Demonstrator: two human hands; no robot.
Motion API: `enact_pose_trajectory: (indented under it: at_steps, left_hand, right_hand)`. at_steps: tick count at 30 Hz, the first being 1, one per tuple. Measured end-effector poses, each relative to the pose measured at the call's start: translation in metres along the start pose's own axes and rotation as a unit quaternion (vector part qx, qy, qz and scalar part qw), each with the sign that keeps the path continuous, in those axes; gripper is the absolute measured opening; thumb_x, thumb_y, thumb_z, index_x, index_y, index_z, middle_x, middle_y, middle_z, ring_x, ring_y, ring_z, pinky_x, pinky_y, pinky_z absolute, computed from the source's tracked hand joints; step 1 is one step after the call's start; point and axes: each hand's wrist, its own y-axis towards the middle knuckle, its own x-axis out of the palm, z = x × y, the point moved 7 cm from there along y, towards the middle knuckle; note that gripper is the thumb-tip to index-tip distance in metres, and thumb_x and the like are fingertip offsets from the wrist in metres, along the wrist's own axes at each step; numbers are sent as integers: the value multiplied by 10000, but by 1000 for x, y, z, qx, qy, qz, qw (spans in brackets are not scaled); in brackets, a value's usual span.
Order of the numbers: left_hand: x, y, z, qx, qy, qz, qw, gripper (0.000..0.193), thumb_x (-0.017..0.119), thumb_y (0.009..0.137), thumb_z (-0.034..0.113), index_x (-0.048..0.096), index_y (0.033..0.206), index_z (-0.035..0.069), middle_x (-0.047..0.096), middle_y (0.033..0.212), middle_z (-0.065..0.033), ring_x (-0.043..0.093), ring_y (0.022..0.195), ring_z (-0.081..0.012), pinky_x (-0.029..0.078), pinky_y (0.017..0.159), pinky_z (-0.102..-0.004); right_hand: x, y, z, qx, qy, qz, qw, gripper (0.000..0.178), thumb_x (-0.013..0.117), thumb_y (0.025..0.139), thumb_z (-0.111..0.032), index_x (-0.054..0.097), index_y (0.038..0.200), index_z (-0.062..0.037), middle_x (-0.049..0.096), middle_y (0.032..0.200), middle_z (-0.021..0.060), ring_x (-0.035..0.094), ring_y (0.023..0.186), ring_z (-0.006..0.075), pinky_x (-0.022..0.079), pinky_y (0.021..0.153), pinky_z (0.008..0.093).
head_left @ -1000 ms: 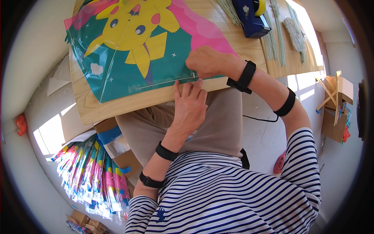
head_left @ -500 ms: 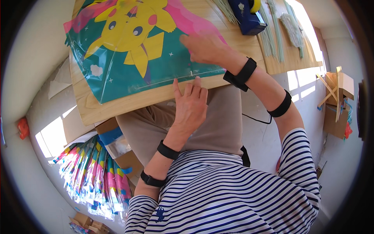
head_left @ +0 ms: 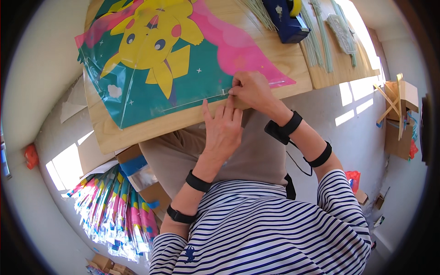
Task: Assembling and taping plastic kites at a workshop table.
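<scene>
A thin, glossy kite sheet (head_left: 192, 80) lies on the wooden table, teal and pink with a big yellow cartoon figure seen upside down. A pale thin rod (head_left: 189, 103) runs along its near edge, with a small white tab (head_left: 224, 92) on it. My left hand (head_left: 223, 130) rests at this edge, fingers stretched and fingertips on the sheet just below the tab. My right hand (head_left: 253, 91) is closed, thumb and fingertips pinched together at the edge beside the tab. Whatever lies between those fingertips is too small to make out.
At the far right stands a dark blue tape dispenser (head_left: 292, 28) with yellow tape. Pale thin rods (head_left: 312, 46) and a clear plastic packet (head_left: 341, 34) lie beside it. Lower left hang many folded colourful kites (head_left: 114, 206), next to a cardboard box (head_left: 153, 192).
My right hand has come down from above the sheet to its near edge, and its fingers now pinch beside the white tab. My left hand has stayed almost in place.
</scene>
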Motion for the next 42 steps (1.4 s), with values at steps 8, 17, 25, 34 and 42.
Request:
enact_pose_trajectory:
  at_steps: [8,17,25,34,42]
  left_hand:
    - [-2,1,1,-3,-3,-6,1000,507,796,667,127,608,1122,3,562,1375,-170,553,1104,-311,227,1141,-688]
    - [-2,2,2,0,-1,-6,1000,511,819,669,158,615,1116,15,559,1396,-158,537,1152,-309,233,1135,-691]
    - [-85,-27,-36,-16,-58,120,991,372,793,714,92,643,1046,16,565,1409,-166,542,1210,-360,379,1101,-539]
    - [-155,-164,-182,-290,-13,279,915,391,763,738,-5,632,1107,-5,625,1293,-216,606,1106,-381,496,944,-444]
    - [-133,-241,-255,-374,-441,401,710,452,760,822,40,575,1235,29,647,1130,-111,637,1065,-233,550,869,-386]
  right_hand:
    - [7,24,-3,80,-134,-21,987,133,766,708,-162,709,715,-42,685,719,184,695,747,381,539,654,469]
    - [2,10,2,42,-104,71,991,204,762,764,-176,683,897,-43,697,885,165,672,817,394,525,713,472]
    - [-8,-70,-40,-236,-199,84,948,519,805,716,-219,639,1174,-39,600,1209,130,537,1147,342,429,948,507]
    - [6,-90,-49,-359,-276,55,890,198,645,722,-101,660,901,-15,591,937,106,573,934,299,457,866,425]
    - [-129,-110,-214,-394,121,129,902,147,673,777,19,686,923,29,625,773,103,623,707,226,488,655,331]
